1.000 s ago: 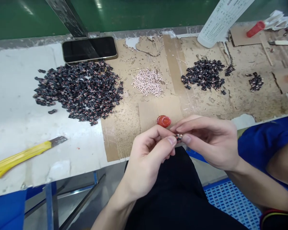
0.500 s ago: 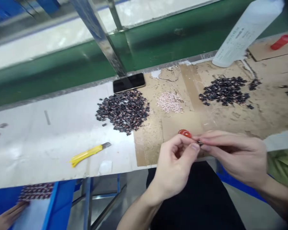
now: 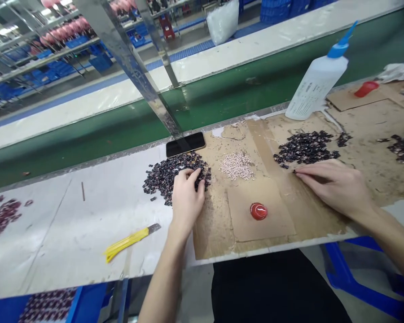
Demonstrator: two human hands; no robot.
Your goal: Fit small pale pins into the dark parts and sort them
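Observation:
My left hand reaches into a pile of small dark pieces, its thumb and forefinger slightly apart at the pile's right side. Part of that pile is hidden by the hand. Between the thumb and fingertips of my right hand is a small dark piece, too small to make out its kind. Just beyond that hand lies a second pile of dark pieces. A red glossy blob sits on a cardboard square between my hands, with a heap of tiny pale pink parts behind it.
A phone lies behind the left pile, near a metal post. A yellow utility knife is at left. A white squeeze bottle with a blue nozzle stands at back right, beside a red cap. Reddish pieces lie far left.
My hands, together over the red blob before, have moved apart: the left to the dark pile, the right to the right-hand pile. The view has tilted up, showing the workshop behind.

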